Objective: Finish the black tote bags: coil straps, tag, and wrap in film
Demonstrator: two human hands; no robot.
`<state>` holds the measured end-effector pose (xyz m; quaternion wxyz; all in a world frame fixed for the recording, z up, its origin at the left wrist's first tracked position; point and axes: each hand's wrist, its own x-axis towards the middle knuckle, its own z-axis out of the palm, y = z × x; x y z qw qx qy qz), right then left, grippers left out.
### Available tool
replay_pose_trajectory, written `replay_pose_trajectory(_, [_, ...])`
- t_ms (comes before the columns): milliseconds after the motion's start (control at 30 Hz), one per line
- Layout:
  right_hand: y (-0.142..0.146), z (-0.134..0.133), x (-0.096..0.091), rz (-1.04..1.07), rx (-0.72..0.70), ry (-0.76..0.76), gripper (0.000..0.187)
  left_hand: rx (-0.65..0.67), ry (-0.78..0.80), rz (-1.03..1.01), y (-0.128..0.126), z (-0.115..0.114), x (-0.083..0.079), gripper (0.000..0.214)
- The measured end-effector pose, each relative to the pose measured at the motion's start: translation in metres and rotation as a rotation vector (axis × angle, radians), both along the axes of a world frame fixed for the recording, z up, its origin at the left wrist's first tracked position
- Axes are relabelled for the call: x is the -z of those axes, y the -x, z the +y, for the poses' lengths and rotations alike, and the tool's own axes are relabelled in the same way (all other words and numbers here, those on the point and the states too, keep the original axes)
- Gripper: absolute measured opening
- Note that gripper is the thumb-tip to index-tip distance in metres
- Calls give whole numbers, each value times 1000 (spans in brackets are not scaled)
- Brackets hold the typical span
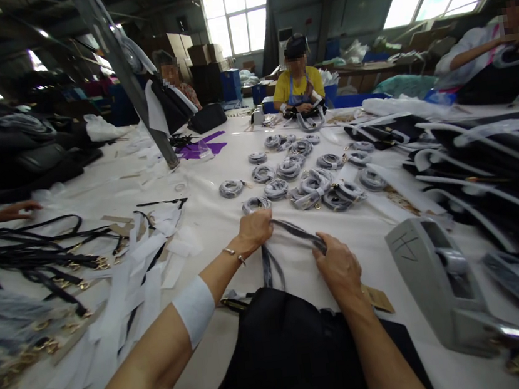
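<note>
My left hand [257, 229] is closed on a dark strap [295, 229] that looks covered in clear plastic. The same strap runs across to my right hand [339, 267], whose fingers are closed around it too. Part of the strap hangs in a loop below my left hand. Just beyond that hand lies a coiled, wrapped strap [255, 204]. Under my forearms, close to me, is a black bag [296, 335]. A brown card [377, 299] shows beside my right wrist.
A grey tape dispenser [441, 286] stands at right, near piled black bags [488, 172]. Several coiled straps [289, 167] lie ahead. Loose black straps [34, 247] and white strips [120, 293] cover the left. A metal post [132, 84] rises from the table. Co-workers [299, 82] sit opposite.
</note>
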<state>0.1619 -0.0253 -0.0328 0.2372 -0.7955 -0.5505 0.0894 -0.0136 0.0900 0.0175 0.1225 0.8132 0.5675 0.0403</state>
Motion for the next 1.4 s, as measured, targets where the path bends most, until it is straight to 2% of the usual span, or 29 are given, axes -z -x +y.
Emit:
replay_pose_trajectory(167, [-3,1,-1,57,67,16,37,-23,-34,-34,-10,32,-30,27])
replay_pose_trajectory(233, [-4,2,-3,66,91,66,34,-15,1,-44,-14,38,-33,35])
replay_pose_trajectory(300, [-4,1,-3,71,98,103,32,7,66,-61,-14,34,-28,46])
replay_pose_trajectory(400, [-3,1,-2,90,94,56,33,-36,213,-174,-3,9,-15,63])
replay_pose_trajectory(500, [-1,2,0,59,52,-101,37,-114,223,-226,19,-34,-4,52])
replay_pose_trajectory(567, [1,3,1,24,33,-213,39,-17,254,-163,33,-69,0,41])
replay_pose_trajectory(633, [2,4,1,3,34,-283,41,170,276,-150,43,-103,3,33])
replay_pose_trajectory(700, [2,4,1,-4,42,-289,43,336,107,-165,49,-135,8,18])
replay_pose_trajectory(767, [1,3,2,1,38,-252,42,433,-192,-193,52,-161,12,4])
replay_pose_trajectory(833, [1,3,3,12,19,-227,40,504,-452,-243,54,-181,15,14])
replay_pose_trajectory(933, [2,3,3,30,8,-232,36,596,-633,-304,57,-198,12,15])
replay_pose_trajectory(1100, [1,4,1,55,13,-236,32,628,-696,-307,57,-206,1,13])
replay_pose_trajectory(1200, [2,4,0,57,12,-232,31,581,-663,-288,54,-199,3,15])
replay_pose_trajectory(1267, [3,4,1,49,13,-244,32,508,-564,-178,50,-189,9,21])
replay_pose_trajectory(1333, [4,4,1,36,19,-281,33,447,-398,-28,44,-176,15,29])
replay_pose_trajectory(1400, [3,4,2,28,21,-333,33,412,-214,63,39,-161,19,29])
